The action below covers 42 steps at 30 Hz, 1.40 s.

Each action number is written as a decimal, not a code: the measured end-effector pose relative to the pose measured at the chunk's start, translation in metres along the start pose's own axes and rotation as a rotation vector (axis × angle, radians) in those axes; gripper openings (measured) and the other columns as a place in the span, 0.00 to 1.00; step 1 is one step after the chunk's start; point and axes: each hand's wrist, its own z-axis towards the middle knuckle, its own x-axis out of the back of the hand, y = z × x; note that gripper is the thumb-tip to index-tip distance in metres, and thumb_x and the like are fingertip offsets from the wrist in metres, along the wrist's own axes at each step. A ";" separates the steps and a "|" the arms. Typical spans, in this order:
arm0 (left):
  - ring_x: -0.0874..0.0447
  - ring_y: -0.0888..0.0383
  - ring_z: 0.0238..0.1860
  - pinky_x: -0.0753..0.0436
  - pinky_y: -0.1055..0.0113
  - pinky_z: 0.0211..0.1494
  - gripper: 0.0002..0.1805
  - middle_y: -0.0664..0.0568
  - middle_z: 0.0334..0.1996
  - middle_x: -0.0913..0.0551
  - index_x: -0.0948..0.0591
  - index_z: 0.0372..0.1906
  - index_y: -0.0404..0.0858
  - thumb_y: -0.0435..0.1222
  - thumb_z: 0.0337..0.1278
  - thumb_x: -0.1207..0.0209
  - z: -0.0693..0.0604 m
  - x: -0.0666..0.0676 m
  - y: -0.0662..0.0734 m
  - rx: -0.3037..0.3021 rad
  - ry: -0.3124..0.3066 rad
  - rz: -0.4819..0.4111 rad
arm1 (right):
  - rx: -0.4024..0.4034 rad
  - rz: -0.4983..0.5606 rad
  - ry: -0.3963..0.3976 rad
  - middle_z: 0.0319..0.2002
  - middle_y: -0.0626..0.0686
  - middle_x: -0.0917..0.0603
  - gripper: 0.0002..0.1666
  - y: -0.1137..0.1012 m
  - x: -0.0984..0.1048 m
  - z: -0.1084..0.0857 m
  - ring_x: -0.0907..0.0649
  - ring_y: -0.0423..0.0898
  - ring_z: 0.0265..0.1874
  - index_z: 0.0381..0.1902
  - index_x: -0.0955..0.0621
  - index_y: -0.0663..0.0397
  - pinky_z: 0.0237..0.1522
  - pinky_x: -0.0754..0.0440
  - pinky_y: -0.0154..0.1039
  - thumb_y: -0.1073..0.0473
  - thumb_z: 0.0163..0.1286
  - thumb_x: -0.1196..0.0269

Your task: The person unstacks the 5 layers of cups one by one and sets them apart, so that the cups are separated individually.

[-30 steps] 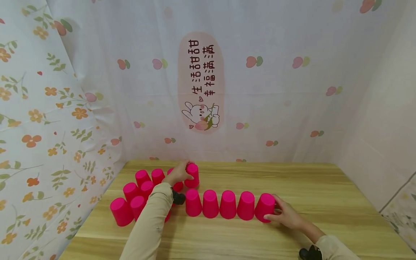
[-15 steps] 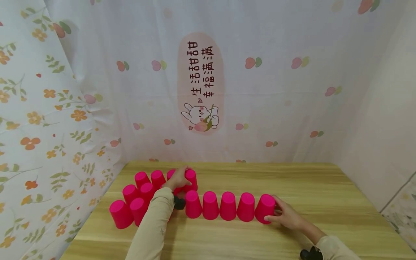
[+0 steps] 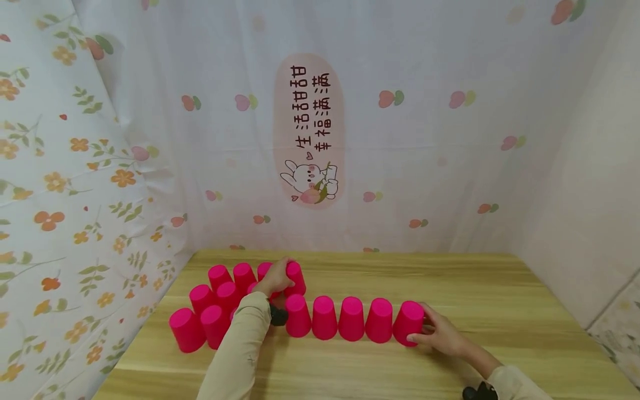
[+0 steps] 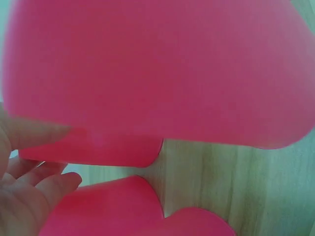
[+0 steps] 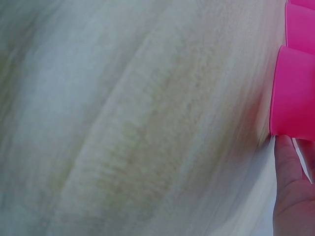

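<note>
In the head view my left hand (image 3: 278, 278) grips an upside-down pink cup (image 3: 296, 278) at the right end of the back row, thumb on its near side. In the left wrist view the fingers (image 4: 56, 188) and thumb lie about a pink cup (image 4: 113, 148), partly hidden by a nearer one. My right hand (image 3: 442, 333) holds the rightmost cup (image 3: 408, 323) of a straight front row by its right side, thumb in front, other fingers partly hidden behind. The right wrist view shows that cup (image 5: 298, 96) at its right edge, touched by fingertips.
Several more upside-down pink cups (image 3: 187, 330) stand in a slanted cluster at the left, partly covered by the left sleeve (image 3: 239, 347). The front row continues leftward from a neighbouring cup (image 3: 379, 320). All stand on a wood-grain table (image 3: 475, 289) with a printed cloth (image 3: 420, 166) behind.
The left hand and its cup have shifted slightly toward the person and left, closer to the back row. The right hand stays on the end cup with little visible motion.
</note>
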 end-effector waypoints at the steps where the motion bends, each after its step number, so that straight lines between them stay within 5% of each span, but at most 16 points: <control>1: 0.28 0.43 0.45 0.26 0.53 0.47 0.32 0.37 0.45 0.26 0.33 0.55 0.29 0.23 0.37 0.37 0.000 0.000 0.002 0.006 -0.008 0.002 | 0.002 0.001 0.000 0.44 0.61 0.26 0.33 0.000 0.000 0.000 0.25 0.31 0.43 0.53 0.36 0.67 0.40 0.22 0.45 0.62 0.53 0.35; 8: 0.36 0.40 0.56 0.28 0.53 0.52 0.33 0.34 0.56 0.34 0.38 0.60 0.30 0.23 0.44 0.40 -0.005 0.017 0.012 -0.012 -0.043 -0.079 | 0.008 -0.007 0.004 0.44 0.59 0.25 0.32 -0.002 0.001 -0.002 0.24 0.33 0.42 0.53 0.36 0.66 0.40 0.21 0.40 0.61 0.53 0.35; 13: 0.40 0.37 0.58 0.32 0.50 0.55 0.30 0.34 0.57 0.35 0.37 0.59 0.28 0.26 0.48 0.41 -0.009 0.039 0.022 -0.120 -0.052 -0.115 | -0.007 -0.005 0.008 0.44 0.60 0.26 0.33 -0.001 0.001 -0.002 0.24 0.33 0.42 0.53 0.36 0.65 0.40 0.21 0.42 0.60 0.53 0.34; 20: 0.32 0.42 0.54 0.31 0.50 0.54 0.26 0.39 0.51 0.28 0.31 0.55 0.32 0.33 0.48 0.39 -0.024 0.058 0.039 -0.225 -0.049 -0.075 | -0.005 -0.011 0.002 0.44 0.60 0.26 0.33 0.001 -0.001 -0.004 0.24 0.33 0.42 0.53 0.36 0.67 0.39 0.21 0.41 0.61 0.52 0.34; 25: 0.28 0.43 0.49 0.28 0.53 0.51 0.22 0.39 0.46 0.25 0.28 0.49 0.31 0.34 0.46 0.38 -0.040 0.049 0.048 -0.197 -0.106 -0.035 | -0.033 -0.013 0.000 0.45 0.63 0.26 0.34 -0.001 0.001 -0.003 0.24 0.33 0.42 0.54 0.36 0.65 0.40 0.22 0.45 0.60 0.53 0.34; 32: 0.28 0.45 0.47 0.24 0.56 0.46 0.22 0.43 0.44 0.25 0.27 0.46 0.34 0.33 0.42 0.35 -0.063 0.018 0.043 -0.079 -0.217 -0.055 | -0.030 -0.015 -0.003 0.46 0.64 0.27 0.34 -0.001 0.002 -0.003 0.25 0.32 0.43 0.55 0.36 0.65 0.39 0.22 0.46 0.60 0.53 0.35; 36: 0.28 0.50 0.43 0.22 0.60 0.41 0.22 0.46 0.42 0.25 0.27 0.47 0.34 0.31 0.41 0.35 -0.069 0.002 0.031 -0.014 -0.185 -0.135 | -0.018 -0.011 -0.008 0.46 0.64 0.27 0.34 0.000 0.001 -0.004 0.25 0.32 0.43 0.54 0.36 0.65 0.39 0.22 0.46 0.60 0.53 0.35; 42: 0.27 0.53 0.40 0.23 0.62 0.40 0.24 0.46 0.44 0.26 0.28 0.49 0.33 0.32 0.43 0.37 -0.072 -0.015 0.014 0.029 -0.082 -0.378 | -0.002 -0.004 0.005 0.45 0.64 0.27 0.33 0.000 0.002 -0.001 0.25 0.32 0.43 0.54 0.36 0.65 0.39 0.22 0.46 0.61 0.53 0.35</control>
